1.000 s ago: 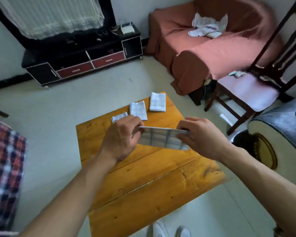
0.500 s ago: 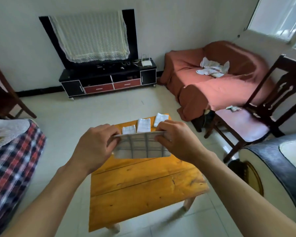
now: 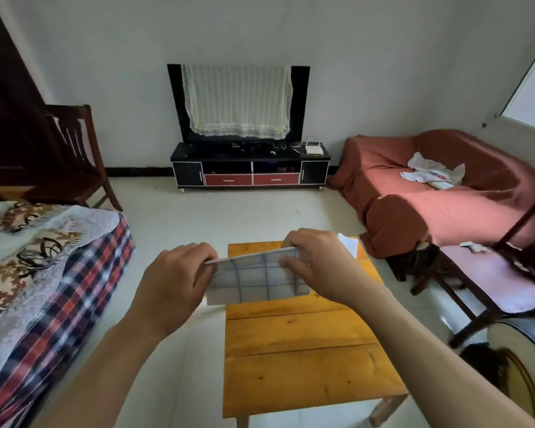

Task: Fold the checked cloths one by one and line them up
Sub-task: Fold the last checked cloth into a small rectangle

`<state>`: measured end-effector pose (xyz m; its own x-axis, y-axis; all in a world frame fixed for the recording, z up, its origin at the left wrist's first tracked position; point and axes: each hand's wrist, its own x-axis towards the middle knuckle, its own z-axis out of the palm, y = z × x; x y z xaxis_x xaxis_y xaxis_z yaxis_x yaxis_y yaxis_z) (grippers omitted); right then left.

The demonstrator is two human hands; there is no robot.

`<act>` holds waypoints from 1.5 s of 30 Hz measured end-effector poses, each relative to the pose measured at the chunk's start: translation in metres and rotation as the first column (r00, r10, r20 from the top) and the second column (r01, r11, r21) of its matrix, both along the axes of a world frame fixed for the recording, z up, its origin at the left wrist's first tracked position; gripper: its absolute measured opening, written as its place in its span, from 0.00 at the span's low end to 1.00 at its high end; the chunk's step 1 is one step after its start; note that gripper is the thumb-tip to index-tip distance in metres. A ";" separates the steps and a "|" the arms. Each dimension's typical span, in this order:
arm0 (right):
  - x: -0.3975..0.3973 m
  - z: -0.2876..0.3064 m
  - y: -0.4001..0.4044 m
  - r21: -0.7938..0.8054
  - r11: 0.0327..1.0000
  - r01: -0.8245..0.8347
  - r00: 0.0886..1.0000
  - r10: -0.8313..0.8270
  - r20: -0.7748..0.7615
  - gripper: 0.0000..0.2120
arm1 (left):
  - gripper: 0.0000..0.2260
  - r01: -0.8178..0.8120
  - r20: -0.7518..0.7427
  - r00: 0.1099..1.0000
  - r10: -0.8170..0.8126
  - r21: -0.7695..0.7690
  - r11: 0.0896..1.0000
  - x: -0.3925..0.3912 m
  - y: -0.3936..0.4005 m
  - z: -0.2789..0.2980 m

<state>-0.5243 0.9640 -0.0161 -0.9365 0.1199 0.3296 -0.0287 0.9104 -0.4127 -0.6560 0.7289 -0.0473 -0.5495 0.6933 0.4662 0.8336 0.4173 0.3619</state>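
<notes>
While left hand (image 3: 173,282) pinches checked cloth (image 3: 260,279); right hand (image 3: 318,264) pinches too; seemingly above table (image 3: 300,359)

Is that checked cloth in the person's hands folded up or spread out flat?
Folded. The checked cloth hangs as a small doubled panel, layered edges showing at its top, pinched between the left hand and right hand above the wooden table.

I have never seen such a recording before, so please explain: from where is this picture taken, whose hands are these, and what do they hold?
A camera worn on the person's head looks forward and down, so the arms belong to the wearer; no machine is involved. The left hand and right hand each pinch one upper end of a checked cloth, which hangs between them above the wooden table. A white piece, probably an already folded cloth, peeks out behind the right hand. More cloths lie on the red sofa.
</notes>
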 end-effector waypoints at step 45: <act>-0.544 -0.015 -0.038 0.042 0.770 0.637 0.771 -0.636 -0.041 0.05 | 0.02 0.534 0.121 0.838 -0.532 0.023 0.845 -0.654 0.091 -0.020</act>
